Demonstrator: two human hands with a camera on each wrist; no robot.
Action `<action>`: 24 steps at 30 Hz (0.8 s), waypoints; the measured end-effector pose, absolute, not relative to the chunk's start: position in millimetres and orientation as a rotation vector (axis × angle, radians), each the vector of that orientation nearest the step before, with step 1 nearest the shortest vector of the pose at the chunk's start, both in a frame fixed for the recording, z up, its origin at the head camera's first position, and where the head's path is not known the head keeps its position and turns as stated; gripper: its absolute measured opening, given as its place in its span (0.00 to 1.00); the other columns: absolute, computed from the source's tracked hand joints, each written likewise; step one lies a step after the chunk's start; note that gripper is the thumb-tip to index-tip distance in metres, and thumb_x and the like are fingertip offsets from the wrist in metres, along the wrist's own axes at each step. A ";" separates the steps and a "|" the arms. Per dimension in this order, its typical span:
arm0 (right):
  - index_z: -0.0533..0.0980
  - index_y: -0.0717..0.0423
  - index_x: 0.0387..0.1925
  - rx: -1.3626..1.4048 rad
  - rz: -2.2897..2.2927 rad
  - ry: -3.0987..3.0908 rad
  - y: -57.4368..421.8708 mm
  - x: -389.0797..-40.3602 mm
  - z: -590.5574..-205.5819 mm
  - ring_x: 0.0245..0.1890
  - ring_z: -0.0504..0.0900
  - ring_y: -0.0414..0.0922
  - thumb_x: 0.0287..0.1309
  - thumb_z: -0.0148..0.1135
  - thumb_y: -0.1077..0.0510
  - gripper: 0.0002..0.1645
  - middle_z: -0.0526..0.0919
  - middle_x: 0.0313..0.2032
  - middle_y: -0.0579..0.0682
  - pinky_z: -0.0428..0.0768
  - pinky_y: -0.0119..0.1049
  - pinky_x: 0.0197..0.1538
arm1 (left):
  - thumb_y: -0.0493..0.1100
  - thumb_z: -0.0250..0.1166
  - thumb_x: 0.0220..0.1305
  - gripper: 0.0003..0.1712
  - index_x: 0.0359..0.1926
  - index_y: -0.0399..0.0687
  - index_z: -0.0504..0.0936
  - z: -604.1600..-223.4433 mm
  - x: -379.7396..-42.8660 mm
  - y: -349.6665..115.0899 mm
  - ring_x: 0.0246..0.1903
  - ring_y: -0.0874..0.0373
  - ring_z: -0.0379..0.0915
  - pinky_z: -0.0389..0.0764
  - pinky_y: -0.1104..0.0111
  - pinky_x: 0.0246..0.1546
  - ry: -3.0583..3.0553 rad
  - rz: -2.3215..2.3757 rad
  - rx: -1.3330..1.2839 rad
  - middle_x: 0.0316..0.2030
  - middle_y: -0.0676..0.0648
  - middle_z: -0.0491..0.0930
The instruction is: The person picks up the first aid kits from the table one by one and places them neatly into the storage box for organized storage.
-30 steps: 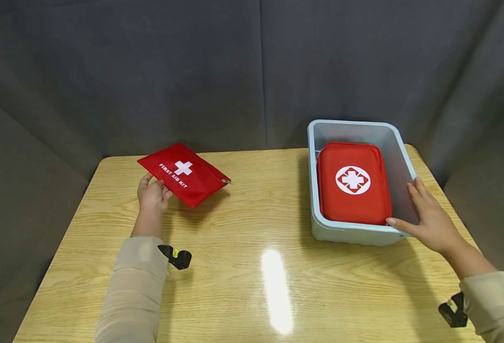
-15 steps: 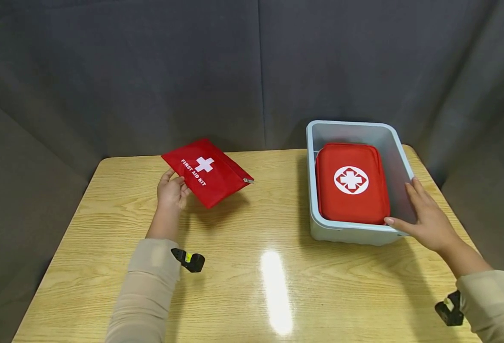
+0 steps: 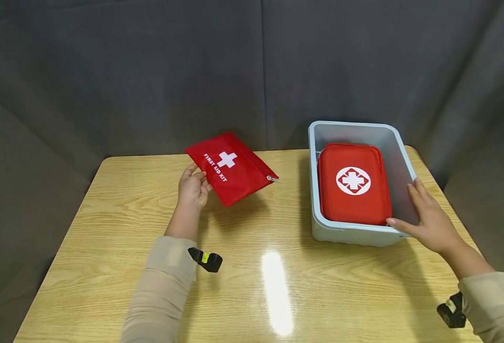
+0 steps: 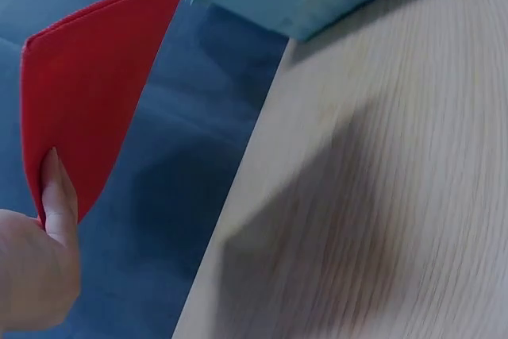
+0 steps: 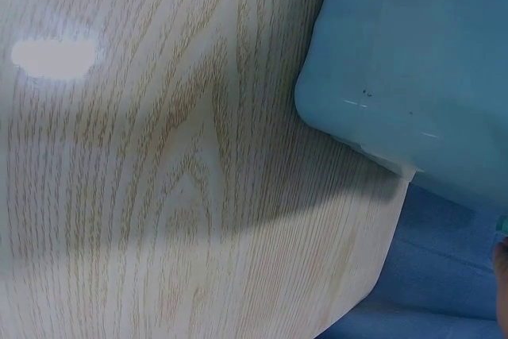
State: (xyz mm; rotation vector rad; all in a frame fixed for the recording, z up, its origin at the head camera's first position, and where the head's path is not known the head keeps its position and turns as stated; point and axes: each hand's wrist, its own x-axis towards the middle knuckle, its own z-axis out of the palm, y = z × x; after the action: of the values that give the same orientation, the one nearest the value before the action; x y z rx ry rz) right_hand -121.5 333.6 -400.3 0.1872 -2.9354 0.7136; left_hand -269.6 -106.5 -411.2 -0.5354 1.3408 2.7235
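Observation:
My left hand (image 3: 193,186) pinches the lower left edge of a flat red zip pouch (image 3: 245,174) printed "FIRST AID KIT" with a white cross. The pouch is tilted and held above the table, its shadow falling below it; in the left wrist view the thumb (image 4: 57,188) lies against the red fabric. On the right, a light blue plastic bin (image 3: 342,231) holds a red first aid case (image 3: 354,207) with a round white emblem. My right hand (image 3: 434,224) grips the bin's near right corner, thumb on the front rim and fingers over the right side.
Both things are over a wooden table (image 3: 106,267), whose far edge meets a dark grey curtain (image 3: 183,71). Small black wrist devices (image 3: 206,260) are on both sleeves. Light glares on the table's middle.
My left hand has carried the red pouch to the right, nearer the bin, and slightly up. The right hand, the bin and the case inside have stayed in place.

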 end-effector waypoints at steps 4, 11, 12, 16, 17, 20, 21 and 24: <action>0.41 0.68 0.62 0.184 0.719 -2.935 333.9 -121.4 -400.3 0.61 0.38 0.62 0.46 0.60 0.48 0.53 0.36 0.64 0.62 0.47 0.65 0.50 | 0.26 0.40 0.59 0.25 0.59 0.42 0.55 -407.8 -267.3 -93.3 0.15 0.62 0.70 0.71 0.76 0.14 1.326 2.720 -0.514 0.30 0.45 0.69; 0.41 0.68 0.62 0.182 0.708 -2.933 334.1 -121.6 -399.9 0.61 0.39 0.62 0.46 0.59 0.48 0.53 0.36 0.64 0.62 0.48 0.66 0.50 | 0.26 0.40 0.59 0.26 0.59 0.41 0.57 -401.4 -267.9 -71.5 0.14 0.63 0.67 0.70 0.77 0.13 1.327 2.712 -0.441 0.31 0.44 0.68; 0.41 0.68 0.62 0.180 0.707 -2.934 334.2 -121.7 -400.0 0.61 0.39 0.62 0.46 0.59 0.48 0.53 0.36 0.64 0.62 0.48 0.66 0.50 | 0.26 0.40 0.59 0.26 0.59 0.41 0.57 -400.5 -267.8 -68.6 0.14 0.63 0.67 0.70 0.77 0.13 1.331 2.708 -0.429 0.31 0.44 0.68; 0.41 0.67 0.63 0.170 0.703 -2.943 334.3 -121.8 -400.2 0.61 0.39 0.63 0.46 0.59 0.48 0.53 0.36 0.64 0.62 0.48 0.66 0.49 | 0.25 0.41 0.58 0.25 0.58 0.40 0.57 -397.9 -266.5 -56.2 0.14 0.63 0.69 0.71 0.76 0.13 1.329 2.701 -0.391 0.31 0.43 0.68; 0.41 0.67 0.63 0.169 0.702 -2.945 334.3 -121.7 -400.2 0.61 0.39 0.63 0.46 0.59 0.48 0.53 0.36 0.64 0.62 0.48 0.66 0.49 | 0.25 0.41 0.58 0.25 0.58 0.40 0.58 -397.4 -266.0 -53.1 0.15 0.63 0.69 0.72 0.76 0.14 1.332 2.695 -0.384 0.31 0.44 0.68; 0.41 0.67 0.63 0.166 0.705 -2.945 334.2 -121.4 -399.8 0.61 0.39 0.62 0.46 0.59 0.48 0.53 0.36 0.64 0.62 0.48 0.66 0.49 | 0.25 0.42 0.58 0.25 0.58 0.39 0.59 -396.1 -264.0 -43.8 0.15 0.62 0.70 0.73 0.75 0.16 1.323 2.689 -0.369 0.31 0.44 0.68; 0.41 0.67 0.63 0.165 0.708 -2.945 334.0 -121.2 -399.7 0.61 0.39 0.63 0.46 0.59 0.48 0.53 0.36 0.64 0.62 0.48 0.66 0.49 | 0.25 0.42 0.58 0.25 0.58 0.39 0.59 -395.9 -263.5 -40.8 0.15 0.62 0.70 0.73 0.75 0.16 1.323 2.685 -0.364 0.31 0.44 0.68; 0.41 0.67 0.63 0.158 0.710 -2.947 333.4 -120.8 -399.2 0.61 0.39 0.63 0.46 0.59 0.48 0.53 0.36 0.64 0.62 0.49 0.67 0.48 | 0.25 0.42 0.57 0.25 0.57 0.39 0.60 -395.2 -262.2 -32.4 0.15 0.63 0.69 0.73 0.75 0.16 1.313 2.682 -0.347 0.31 0.44 0.68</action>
State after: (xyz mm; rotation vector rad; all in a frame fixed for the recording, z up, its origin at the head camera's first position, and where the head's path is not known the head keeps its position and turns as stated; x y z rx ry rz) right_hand -120.8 333.4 -399.2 0.1579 -2.9468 0.7095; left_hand -262.2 -32.4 -395.2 -0.3467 1.3129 2.6824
